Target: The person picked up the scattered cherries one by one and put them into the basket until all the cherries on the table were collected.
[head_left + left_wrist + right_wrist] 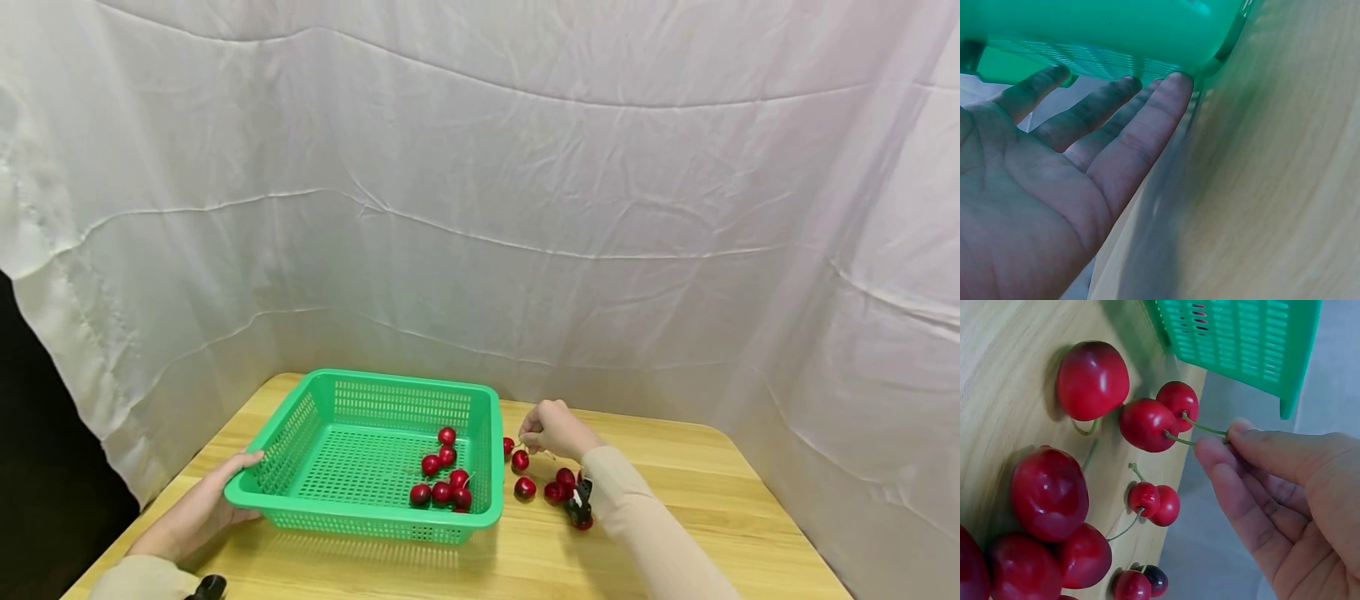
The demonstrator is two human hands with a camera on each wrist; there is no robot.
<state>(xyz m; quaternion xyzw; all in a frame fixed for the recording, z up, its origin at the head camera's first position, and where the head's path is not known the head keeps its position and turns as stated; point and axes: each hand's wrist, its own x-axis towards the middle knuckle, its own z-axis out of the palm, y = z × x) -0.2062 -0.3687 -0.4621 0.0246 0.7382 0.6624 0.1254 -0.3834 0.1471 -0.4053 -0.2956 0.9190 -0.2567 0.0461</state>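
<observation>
A green plastic basket (367,510) with slotted walls stands on the table, with several red cherries (442,493) at its right end. My left hand (213,500) holds its near left corner, thumb over the rim. In the left wrist view, the extended fingers (1138,140) press the basket's outer wall from below. Right of the basket, the thumb and forefinger of my right hand (558,429) pinch a stem (1207,429). That stem leads to a cherry (1177,400) at the table's far side; another cherry (1147,425) sits against it, its stem reaching the forefinger.
More loose cherries (1049,494) lie on the wooden table (697,500) below my right hand, some in a cluster (558,490) by the right wrist, partly behind a black wrist device (579,500). A white cloth (480,208) hangs around the table's back and sides.
</observation>
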